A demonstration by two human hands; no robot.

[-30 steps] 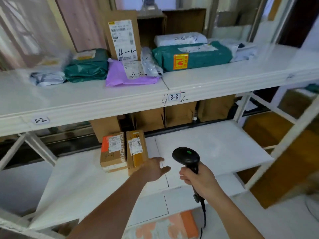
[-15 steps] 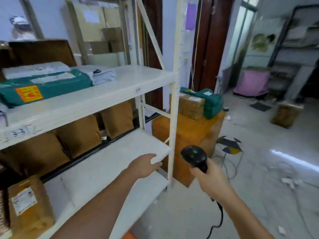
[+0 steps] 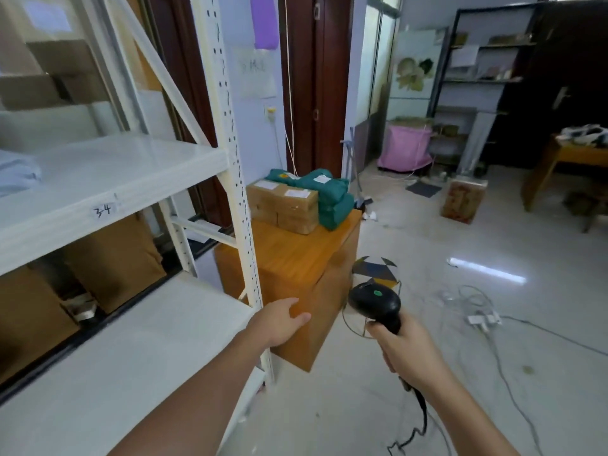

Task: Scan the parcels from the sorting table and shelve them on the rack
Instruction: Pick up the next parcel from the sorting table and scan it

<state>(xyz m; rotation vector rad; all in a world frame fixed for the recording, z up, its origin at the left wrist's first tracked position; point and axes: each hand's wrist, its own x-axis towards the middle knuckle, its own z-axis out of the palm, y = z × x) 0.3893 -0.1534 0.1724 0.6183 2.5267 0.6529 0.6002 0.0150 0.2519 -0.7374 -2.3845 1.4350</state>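
Note:
A wooden sorting table [image 3: 296,258] stands right of the white rack [image 3: 237,166]. On its far end lie a brown cardboard parcel [image 3: 284,205] and green bagged parcels [image 3: 332,195] beside it. My left hand [image 3: 279,320] is empty, fingers loosely apart, held in front of the table's near corner by the rack's post. My right hand [image 3: 403,347] grips a black barcode scanner [image 3: 376,304] with a green light, its cable hanging down. The rack's shelf labelled 3-4 [image 3: 102,210] is bare at this end.
Brown boxes [image 3: 112,258] stand behind the rack's lower shelf. Cables and a white power strip [image 3: 482,319] lie on the floor to the right. A small folding stool [image 3: 375,271] stands beside the table. A box [image 3: 464,200], a pink cover [image 3: 406,149] and dark shelving stand farther back.
My view has swung right, from the rack's filled shelves to the sorting table and floor. My left hand came off the lower shelf and both hands moved toward the table.

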